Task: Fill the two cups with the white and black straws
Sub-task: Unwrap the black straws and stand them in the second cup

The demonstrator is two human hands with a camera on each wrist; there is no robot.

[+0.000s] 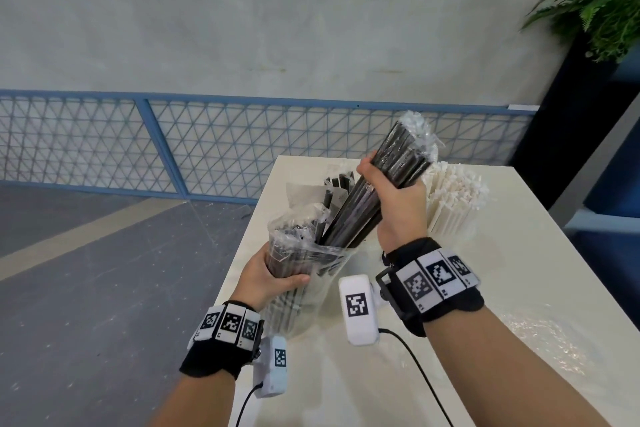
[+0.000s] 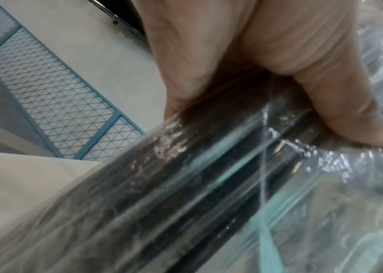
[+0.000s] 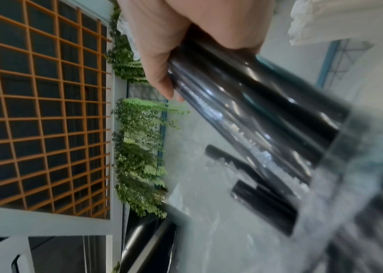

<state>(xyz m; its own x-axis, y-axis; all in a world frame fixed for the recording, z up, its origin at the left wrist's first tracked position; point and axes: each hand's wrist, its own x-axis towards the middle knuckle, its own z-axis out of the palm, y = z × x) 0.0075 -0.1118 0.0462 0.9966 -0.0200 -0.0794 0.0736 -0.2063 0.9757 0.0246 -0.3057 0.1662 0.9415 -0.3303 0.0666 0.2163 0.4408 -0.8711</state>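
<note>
My left hand [image 1: 273, 276] grips a clear plastic bag of black straws [image 1: 294, 246] over the near left edge of the white table [image 1: 519, 270]. Its thumb [image 2: 340, 103] wraps the bag of black straws [image 2: 185, 184] in the left wrist view. My right hand [image 1: 394, 198] holds a thick bundle of wrapped black straws [image 1: 398, 163], tilted up to the right with its lower end in the bag mouth. The same bundle [image 3: 255, 103] fills the right wrist view. White straws [image 1: 453, 198] stand packed upright behind my right hand. More black straws [image 1: 337, 187] stand further back; the cups themselves are hidden.
A blue mesh fence [image 1: 138, 146] runs along the wall behind the table. A dark planter with a green fern [image 1: 606, 0] stands at the far right. Crumpled clear plastic [image 1: 540, 333] lies on the table at the right. Grey floor [image 1: 86, 270] lies to the left.
</note>
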